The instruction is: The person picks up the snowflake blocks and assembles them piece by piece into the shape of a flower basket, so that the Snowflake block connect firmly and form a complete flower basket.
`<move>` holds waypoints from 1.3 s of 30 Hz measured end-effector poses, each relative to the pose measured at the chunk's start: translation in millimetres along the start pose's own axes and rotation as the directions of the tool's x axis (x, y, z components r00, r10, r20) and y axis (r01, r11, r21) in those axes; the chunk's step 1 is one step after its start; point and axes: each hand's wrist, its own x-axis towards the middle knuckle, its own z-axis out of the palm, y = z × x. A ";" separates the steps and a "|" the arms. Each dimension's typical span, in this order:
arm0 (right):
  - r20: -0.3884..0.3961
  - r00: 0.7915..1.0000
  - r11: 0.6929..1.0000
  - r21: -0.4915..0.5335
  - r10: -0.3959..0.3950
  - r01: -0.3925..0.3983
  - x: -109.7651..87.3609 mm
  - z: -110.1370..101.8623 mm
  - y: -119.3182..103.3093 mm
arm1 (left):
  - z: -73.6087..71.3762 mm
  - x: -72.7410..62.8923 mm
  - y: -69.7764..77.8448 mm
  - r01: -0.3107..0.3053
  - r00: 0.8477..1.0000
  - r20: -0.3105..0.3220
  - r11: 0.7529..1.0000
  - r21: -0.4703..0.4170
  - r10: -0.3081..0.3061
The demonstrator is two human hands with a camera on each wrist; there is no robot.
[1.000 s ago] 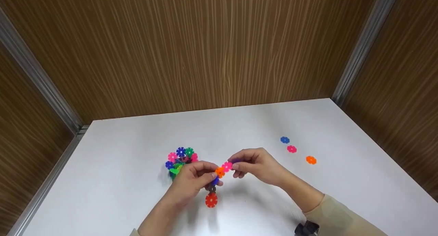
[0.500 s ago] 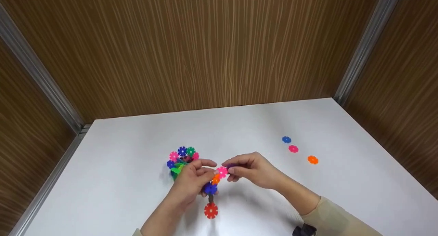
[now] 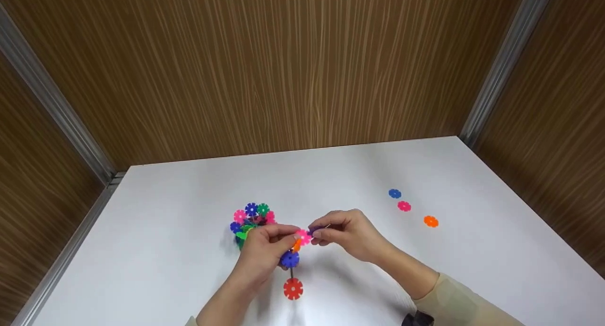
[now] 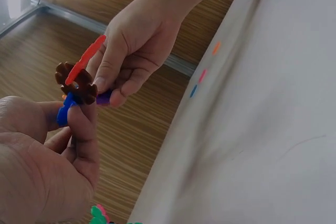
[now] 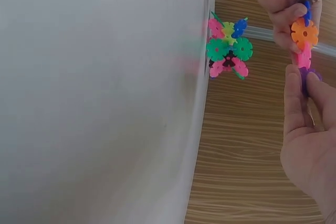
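Observation:
A chain of notched plastic snowflake discs hangs between my hands. Its red disc (image 3: 293, 288) is lowest, then come a brown disc (image 4: 76, 83), a blue disc (image 3: 289, 259), an orange disc (image 5: 304, 33) and a pink disc (image 3: 303, 237). My left hand (image 3: 265, 249) pinches the chain around the orange and pink discs. Between thumb and fingers, my right hand (image 3: 352, 234) pinches a purple disc (image 5: 310, 80) at the pink disc's edge. Part of the purple disc is hidden by the right fingers.
Behind the left hand stands a cluster of joined discs (image 3: 251, 210) in several colours. On the right of the white table (image 3: 165, 250) lie a blue disc (image 3: 394, 193), a pink disc (image 3: 404, 206) and an orange disc (image 3: 430, 221). Wood-grain panels (image 3: 302, 71) surround it.
The right hand has moved left and slightly down with the purple disc. The chain has swung lower and turned, so the blue and red discs show more fully below the left hand.

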 end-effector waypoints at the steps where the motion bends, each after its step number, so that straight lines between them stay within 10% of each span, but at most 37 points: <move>1: 0.003 1.000 1.000 0.000 0.000 0.000 -0.1 0.5 0.0 | 0.4 -0.1 -0.2 0.003 1.000 -0.006 1.000 0.003 -0.003; 15: 0.020 1.000 0.998 -0.050 -0.023 0.024 -0.3 1.2 1.7 | 6.1 0.5 -1.0 0.036 0.996 -0.081 0.999 0.005 -0.035; 22: -0.076 0.997 0.981 -0.196 -0.008 -0.007 3.0 -72.5 18.9 | 1.2 2.9 -0.9 0.043 0.992 -0.114 0.999 -0.032 -0.046; 30: -0.318 0.889 0.836 -0.339 0.330 -0.431 -11.2 -187.6 65.8 | -0.3 5.1 -1.1 0.073 0.993 -0.086 0.996 -0.041 -0.076; 34: -0.329 0.848 0.764 -0.379 0.416 -0.522 -17.8 -201.6 77.6 | 0.1 3.8 -1.4 0.064 0.994 -0.085 0.997 -0.035 -0.067; 39: -0.307 0.849 0.746 -0.410 0.430 -0.525 -13.9 -204.3 79.2 | -1.4 4.1 1.9 0.064 0.992 -0.103 0.998 -0.029 -0.066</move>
